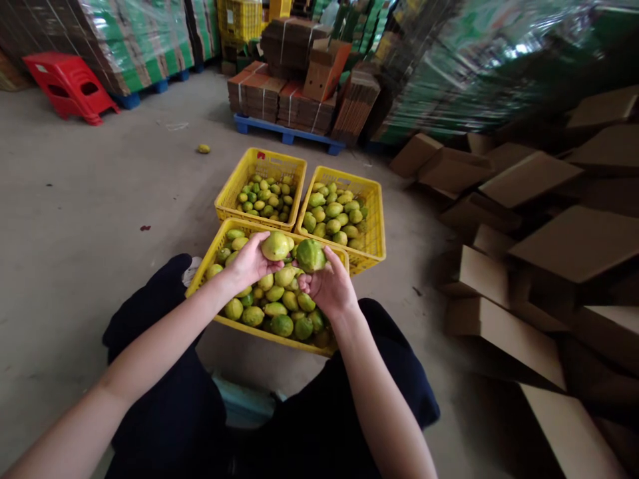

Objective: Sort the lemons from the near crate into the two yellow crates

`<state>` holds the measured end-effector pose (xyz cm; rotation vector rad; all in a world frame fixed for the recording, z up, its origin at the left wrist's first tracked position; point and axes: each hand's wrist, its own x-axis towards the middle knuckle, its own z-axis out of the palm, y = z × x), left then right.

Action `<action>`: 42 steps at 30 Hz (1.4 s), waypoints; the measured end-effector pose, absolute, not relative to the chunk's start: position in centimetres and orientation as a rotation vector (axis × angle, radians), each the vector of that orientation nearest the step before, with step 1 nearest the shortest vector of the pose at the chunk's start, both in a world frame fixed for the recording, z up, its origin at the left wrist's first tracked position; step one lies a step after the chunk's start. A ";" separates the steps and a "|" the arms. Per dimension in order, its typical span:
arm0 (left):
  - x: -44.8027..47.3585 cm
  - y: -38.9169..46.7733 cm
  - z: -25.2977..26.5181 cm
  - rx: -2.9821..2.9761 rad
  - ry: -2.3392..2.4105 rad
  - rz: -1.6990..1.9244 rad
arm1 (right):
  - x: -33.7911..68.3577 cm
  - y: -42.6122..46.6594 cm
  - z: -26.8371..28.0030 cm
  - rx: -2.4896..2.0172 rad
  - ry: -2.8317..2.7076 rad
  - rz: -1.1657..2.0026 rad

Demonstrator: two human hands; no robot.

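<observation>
My left hand (253,261) grips a yellow-green lemon (275,246) between thumb and fingers. A greener, knobbly lemon (310,255) is in my right hand (330,285), its thumb on the right side of the fruit. Both hands are above the near yellow crate (269,339), which holds many yellow and green lemons (253,316). Behind it stand two more yellow crates: the back left crate (223,199) with smaller lemons (263,199), and the back right crate (377,226) with larger ones (334,210).
One stray lemon (203,149) lies on the concrete floor. A red stool (72,86) is at the far left. Flattened cartons (259,90) sit on a blue pallet (287,133) ahead. Open cardboard boxes (529,179) pile up on the right, near wrapped green stacks (449,86).
</observation>
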<state>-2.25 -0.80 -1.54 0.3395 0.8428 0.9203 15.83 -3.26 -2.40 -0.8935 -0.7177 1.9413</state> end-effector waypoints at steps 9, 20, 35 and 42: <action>-2.2 -1.6 -1.9 0.755 0.894 1.057 | 15.1 -3.5 -2.9 -1.076 -0.781 1.537; -3.3 -1.4 -2.8 1.431 0.933 1.270 | 15.7 -3.9 -3.9 -1.209 -1.451 0.434; -3.1 -0.7 -3.1 0.730 0.920 1.245 | 15.2 -2.7 -4.4 -1.023 -1.100 1.161; -2.8 -0.5 -3.6 0.677 0.995 1.158 | 15.2 -2.0 -4.3 -0.977 -0.885 1.376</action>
